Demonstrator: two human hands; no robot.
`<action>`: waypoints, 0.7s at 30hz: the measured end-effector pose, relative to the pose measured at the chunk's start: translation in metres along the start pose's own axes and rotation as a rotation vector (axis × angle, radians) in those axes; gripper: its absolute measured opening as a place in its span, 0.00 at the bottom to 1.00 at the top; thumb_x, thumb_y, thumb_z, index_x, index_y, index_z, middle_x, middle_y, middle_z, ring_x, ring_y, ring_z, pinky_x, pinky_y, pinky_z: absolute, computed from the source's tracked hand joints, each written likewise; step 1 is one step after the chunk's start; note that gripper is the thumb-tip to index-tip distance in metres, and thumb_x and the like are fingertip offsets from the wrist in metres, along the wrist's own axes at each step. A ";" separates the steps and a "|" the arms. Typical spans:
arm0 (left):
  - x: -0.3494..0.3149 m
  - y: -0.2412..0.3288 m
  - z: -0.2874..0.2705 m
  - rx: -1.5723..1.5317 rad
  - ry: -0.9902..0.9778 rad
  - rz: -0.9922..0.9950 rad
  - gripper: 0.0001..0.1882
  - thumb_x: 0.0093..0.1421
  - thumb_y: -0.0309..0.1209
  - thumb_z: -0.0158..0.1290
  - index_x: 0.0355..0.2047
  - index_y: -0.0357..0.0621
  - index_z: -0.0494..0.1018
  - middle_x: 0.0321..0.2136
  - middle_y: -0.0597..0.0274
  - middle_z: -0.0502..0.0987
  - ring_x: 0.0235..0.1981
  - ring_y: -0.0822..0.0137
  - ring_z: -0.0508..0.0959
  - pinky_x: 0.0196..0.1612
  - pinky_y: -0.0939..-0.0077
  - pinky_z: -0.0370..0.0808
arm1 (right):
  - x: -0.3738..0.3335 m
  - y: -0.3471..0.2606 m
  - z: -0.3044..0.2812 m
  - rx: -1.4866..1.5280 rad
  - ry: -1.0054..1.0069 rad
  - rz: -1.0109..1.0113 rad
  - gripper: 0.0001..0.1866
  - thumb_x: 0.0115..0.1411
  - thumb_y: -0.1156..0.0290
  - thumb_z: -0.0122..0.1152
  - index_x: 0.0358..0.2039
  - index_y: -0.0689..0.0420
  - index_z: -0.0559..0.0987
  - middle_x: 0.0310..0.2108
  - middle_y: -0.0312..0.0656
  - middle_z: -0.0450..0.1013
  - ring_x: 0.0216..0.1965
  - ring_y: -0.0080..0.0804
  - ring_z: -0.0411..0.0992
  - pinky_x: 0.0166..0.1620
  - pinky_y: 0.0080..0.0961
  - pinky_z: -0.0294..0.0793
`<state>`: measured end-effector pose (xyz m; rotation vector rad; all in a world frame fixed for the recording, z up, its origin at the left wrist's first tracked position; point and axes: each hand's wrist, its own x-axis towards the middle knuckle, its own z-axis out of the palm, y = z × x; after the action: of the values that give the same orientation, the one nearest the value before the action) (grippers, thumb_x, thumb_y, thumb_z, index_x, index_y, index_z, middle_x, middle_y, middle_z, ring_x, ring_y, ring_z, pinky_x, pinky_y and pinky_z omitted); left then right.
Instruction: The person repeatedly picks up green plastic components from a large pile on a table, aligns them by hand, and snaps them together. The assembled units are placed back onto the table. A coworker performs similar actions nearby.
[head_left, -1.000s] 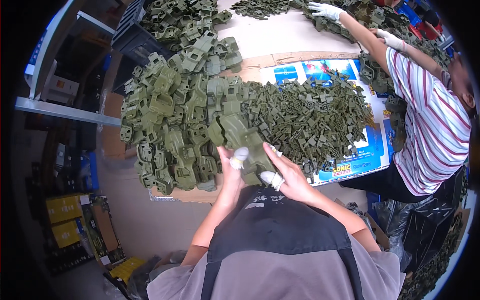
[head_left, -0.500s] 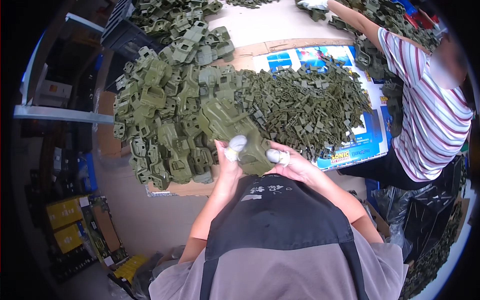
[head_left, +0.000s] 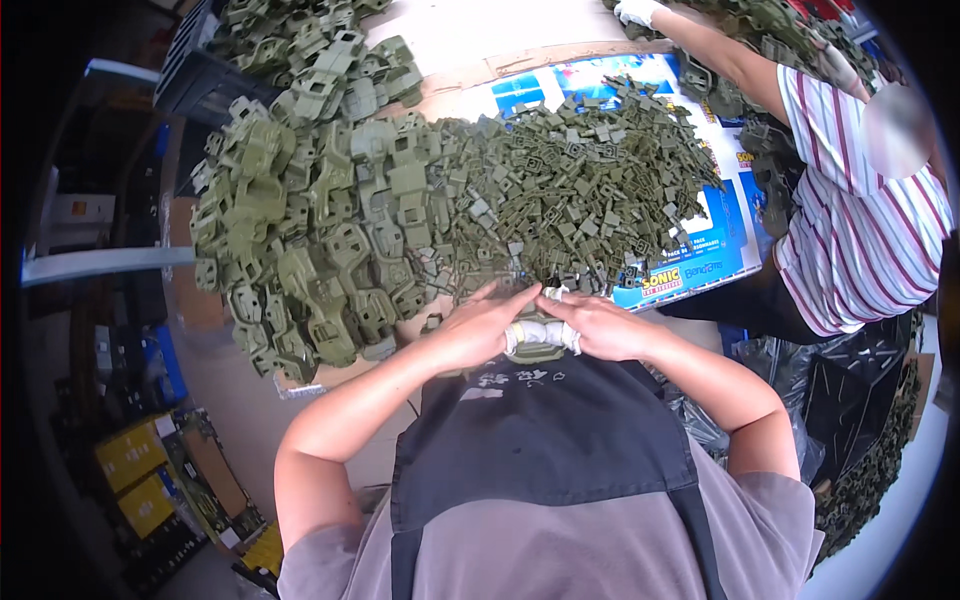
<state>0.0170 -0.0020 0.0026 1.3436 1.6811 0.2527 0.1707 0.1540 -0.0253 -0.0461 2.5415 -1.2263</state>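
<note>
In front of my apron (head_left: 540,440), my left hand (head_left: 478,328) and my right hand (head_left: 605,328) come together over an olive-green plastic toy vehicle shell (head_left: 537,352). Only a strip of the shell shows between and below the thumbs; the hands hide the rest. White wrappings cover both thumbs, which press on the shell side by side. The fingers of each hand reach forward, closed about the part. Just beyond the fingertips lies a heap of small green plastic pieces (head_left: 590,180).
Larger green shells (head_left: 330,220) are piled at the left of the table. Printed blue cardboard (head_left: 745,215) lies under the small pieces. A dark crate (head_left: 215,75) stands at the far left. At the right, a co-worker in a striped shirt (head_left: 850,220) reaches across with a gloved hand.
Both hands have drawn together and turned inward, elbows out, with the shell brought nearer my apron and mostly covered. My view has shifted slightly. The co-worker's arm has moved a little.
</note>
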 end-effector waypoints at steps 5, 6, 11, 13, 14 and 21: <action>-0.001 -0.007 0.001 -0.042 -0.018 0.043 0.37 0.56 0.39 0.51 0.62 0.43 0.49 0.55 0.44 0.64 0.59 0.54 0.61 0.64 0.51 0.43 | 0.009 0.011 0.004 0.185 0.005 0.039 0.28 0.56 0.64 0.57 0.55 0.63 0.65 0.49 0.55 0.67 0.52 0.45 0.67 0.54 0.31 0.64; 0.000 -0.013 0.006 -0.097 0.002 0.044 0.37 0.56 0.41 0.51 0.62 0.45 0.50 0.55 0.47 0.64 0.59 0.55 0.62 0.64 0.52 0.43 | 0.011 0.011 0.003 0.314 -0.062 0.115 0.27 0.56 0.63 0.58 0.54 0.62 0.67 0.49 0.53 0.68 0.52 0.43 0.67 0.54 0.30 0.64; 0.001 -0.016 0.013 -0.193 0.102 -0.053 0.31 0.52 0.38 0.55 0.58 0.68 0.60 0.52 0.61 0.70 0.55 0.54 0.66 0.65 0.57 0.46 | 0.017 0.014 0.017 0.417 0.053 0.156 0.22 0.51 0.70 0.63 0.48 0.61 0.74 0.46 0.50 0.71 0.49 0.39 0.70 0.52 0.27 0.66; 0.004 -0.021 0.016 -0.238 0.100 -0.020 0.33 0.50 0.30 0.55 0.57 0.66 0.62 0.50 0.60 0.72 0.53 0.60 0.69 0.65 0.57 0.47 | 0.016 0.006 0.016 0.353 0.078 0.218 0.22 0.50 0.71 0.62 0.47 0.61 0.74 0.46 0.50 0.71 0.49 0.40 0.70 0.52 0.28 0.66; 0.002 -0.019 0.018 -0.220 0.080 -0.072 0.35 0.47 0.23 0.53 0.57 0.64 0.63 0.49 0.60 0.73 0.52 0.64 0.71 0.65 0.58 0.47 | 0.014 0.007 0.021 0.326 0.057 0.235 0.22 0.51 0.70 0.61 0.48 0.60 0.73 0.46 0.50 0.71 0.49 0.42 0.69 0.52 0.29 0.66; -0.003 -0.026 0.016 -0.266 0.125 0.050 0.36 0.52 0.29 0.53 0.61 0.60 0.55 0.47 0.51 0.73 0.50 0.59 0.72 0.64 0.58 0.48 | 0.014 -0.003 0.011 0.313 0.013 0.153 0.27 0.52 0.73 0.52 0.55 0.65 0.65 0.52 0.59 0.63 0.54 0.50 0.64 0.55 0.36 0.63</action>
<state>0.0117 -0.0204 -0.0210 1.1908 1.6513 0.5792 0.1599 0.1417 -0.0333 0.2230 2.2845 -1.5459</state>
